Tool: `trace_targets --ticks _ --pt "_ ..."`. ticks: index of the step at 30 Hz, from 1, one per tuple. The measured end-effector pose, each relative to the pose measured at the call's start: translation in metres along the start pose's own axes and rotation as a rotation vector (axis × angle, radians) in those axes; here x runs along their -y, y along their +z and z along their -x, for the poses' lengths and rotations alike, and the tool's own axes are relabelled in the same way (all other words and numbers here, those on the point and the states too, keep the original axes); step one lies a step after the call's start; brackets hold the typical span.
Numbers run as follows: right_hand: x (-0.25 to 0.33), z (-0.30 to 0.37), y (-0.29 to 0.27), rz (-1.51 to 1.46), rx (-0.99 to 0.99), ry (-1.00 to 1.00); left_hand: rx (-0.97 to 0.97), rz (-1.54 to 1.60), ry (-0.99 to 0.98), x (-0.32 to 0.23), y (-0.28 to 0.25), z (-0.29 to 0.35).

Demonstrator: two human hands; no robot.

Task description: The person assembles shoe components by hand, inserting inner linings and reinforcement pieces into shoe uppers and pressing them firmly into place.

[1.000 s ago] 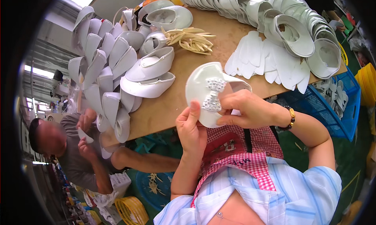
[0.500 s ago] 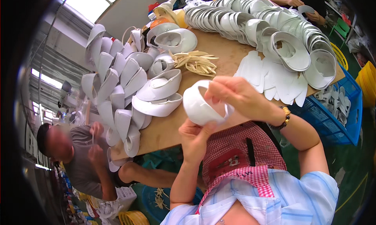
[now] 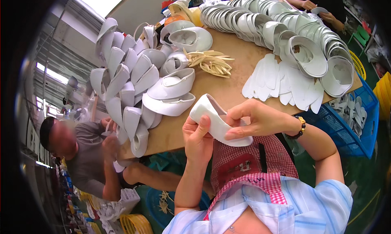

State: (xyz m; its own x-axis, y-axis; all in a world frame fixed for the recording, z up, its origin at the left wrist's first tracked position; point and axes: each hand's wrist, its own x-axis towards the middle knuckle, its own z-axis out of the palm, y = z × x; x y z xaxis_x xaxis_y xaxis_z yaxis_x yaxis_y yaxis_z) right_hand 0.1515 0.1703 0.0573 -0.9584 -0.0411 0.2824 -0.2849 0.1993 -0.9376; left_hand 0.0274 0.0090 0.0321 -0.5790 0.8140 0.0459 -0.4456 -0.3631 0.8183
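Observation:
In front of my apron I hold a white shoe upper (image 3: 218, 126), tilted with its opening facing up and right. My left hand (image 3: 197, 136) grips one end of it, thumb pressed on the outer wall. My right hand (image 3: 260, 118) pinches the rim near the other end, its fingertips partly inside the opening. Beyond my hands, white flat insoles (image 3: 260, 81) lie fanned out on the table (image 3: 240, 42). Left of them sits a bundle of thin cream strips (image 3: 209, 63).
White shoe uppers (image 3: 171, 85) pile up at the table's left; long nested rows of uppers (image 3: 303, 57) curve along the far right. A blue crate (image 3: 368, 128) of small grey-white pieces stands at right. Co-workers (image 3: 87, 152) work at left and top right. A blue basket (image 3: 154, 209) sits below.
The shoe upper has turned from showing its round opening to lying tilted side-on, slightly lower. My right hand has moved down and right, from inside the opening to its rim.

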Motion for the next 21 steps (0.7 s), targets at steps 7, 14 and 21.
trace_targets --ticks 7,14,21 --pt "-0.006 0.000 0.026 0.495 -0.394 -0.334 -0.043 0.094 0.043 0.003 0.019 0.012" --pt "-0.013 -0.002 0.033 0.577 -0.360 -0.305 -0.162 0.142 0.070 0.019 0.008 0.005" --pt "-0.001 0.002 0.026 0.375 -0.302 -0.322 0.025 0.443 0.014 0.014 0.018 0.001"
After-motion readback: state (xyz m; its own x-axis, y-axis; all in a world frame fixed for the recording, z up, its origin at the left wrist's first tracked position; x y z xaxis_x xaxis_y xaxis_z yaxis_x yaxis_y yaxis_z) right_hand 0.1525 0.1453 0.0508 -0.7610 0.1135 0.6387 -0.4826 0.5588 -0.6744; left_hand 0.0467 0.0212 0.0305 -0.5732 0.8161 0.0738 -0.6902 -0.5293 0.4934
